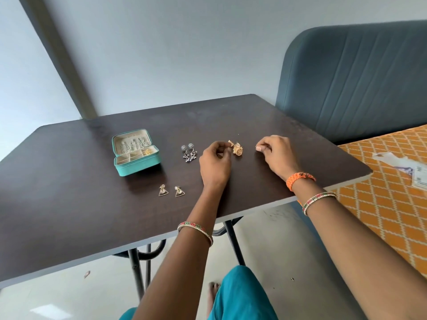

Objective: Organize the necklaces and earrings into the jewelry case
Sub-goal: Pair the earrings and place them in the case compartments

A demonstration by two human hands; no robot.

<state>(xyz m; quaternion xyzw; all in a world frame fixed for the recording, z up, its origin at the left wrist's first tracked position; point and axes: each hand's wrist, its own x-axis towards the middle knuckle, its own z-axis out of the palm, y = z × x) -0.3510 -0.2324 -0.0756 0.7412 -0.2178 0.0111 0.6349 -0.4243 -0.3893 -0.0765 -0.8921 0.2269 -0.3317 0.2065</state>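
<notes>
Head-camera footage showed the task judged partly done: chains and one gold piece were already stowed in the open jewelry case (136, 151). Still out on the table (69, 204) were two silver earrings (189, 153), two triangular earrings (171, 191) and gold earrings (236, 147), apparently two. One gold earring was pinched by the left hand (216, 159); the right hand (276, 153) was curled, its contents not discernible.

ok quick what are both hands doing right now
left hand: fingers pinch a small gold earring.
right hand: fingers curled, seem to pinch something tiny; cannot tell what.
</notes>
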